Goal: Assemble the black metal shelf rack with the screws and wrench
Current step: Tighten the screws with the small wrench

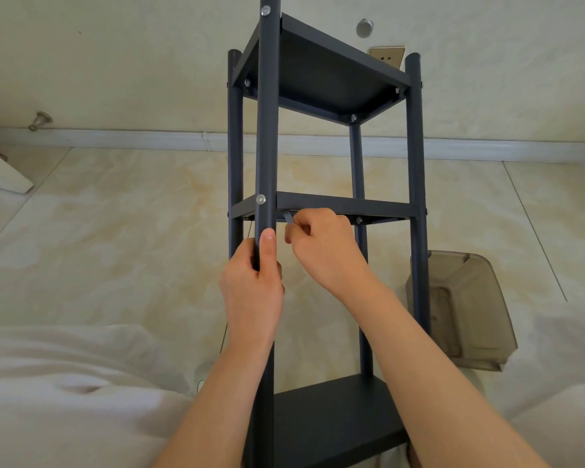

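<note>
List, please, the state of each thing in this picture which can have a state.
shelf rack, three shelves mounted on four posts.
left hand, grips the near post below the middle shelf.
right hand, pinches the wrench.
wrench, tip up under the middle shelf.
post screw, seated, at middle shelf level.
brown bin, on the floor past the right post; contents unclear.

Nothing readable here, honestly. The black rack [267, 130] has no lettering I can make out. The wall socket [387, 57] behind it shows just its slots. The tinted plastic bin [470, 298] on the floor has some moulded shapes, but no legible words or numbers.
</note>
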The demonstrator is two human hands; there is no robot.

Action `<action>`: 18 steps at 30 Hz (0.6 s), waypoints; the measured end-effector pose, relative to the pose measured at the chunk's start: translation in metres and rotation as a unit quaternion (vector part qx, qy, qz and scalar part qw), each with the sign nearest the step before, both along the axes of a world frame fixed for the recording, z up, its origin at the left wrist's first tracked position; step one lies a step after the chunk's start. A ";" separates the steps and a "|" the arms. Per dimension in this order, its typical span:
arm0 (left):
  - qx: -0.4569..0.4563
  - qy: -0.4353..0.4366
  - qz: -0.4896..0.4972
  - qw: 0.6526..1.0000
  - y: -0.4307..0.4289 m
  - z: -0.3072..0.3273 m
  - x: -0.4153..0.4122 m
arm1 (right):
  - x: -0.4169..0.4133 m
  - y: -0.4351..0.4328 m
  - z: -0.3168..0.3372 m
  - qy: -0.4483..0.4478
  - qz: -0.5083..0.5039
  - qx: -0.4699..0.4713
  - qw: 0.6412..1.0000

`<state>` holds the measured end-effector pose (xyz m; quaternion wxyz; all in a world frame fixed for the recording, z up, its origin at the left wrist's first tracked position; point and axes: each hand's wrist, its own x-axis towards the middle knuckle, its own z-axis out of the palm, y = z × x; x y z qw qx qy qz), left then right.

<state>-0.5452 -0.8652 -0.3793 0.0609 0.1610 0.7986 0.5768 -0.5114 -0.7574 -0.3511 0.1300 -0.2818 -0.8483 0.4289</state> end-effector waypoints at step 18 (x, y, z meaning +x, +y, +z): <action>0.009 -0.011 -0.002 1.000 0.000 -0.004 -0.002 | -0.019 -0.007 -0.032 0.120 -0.022 -0.033 0.992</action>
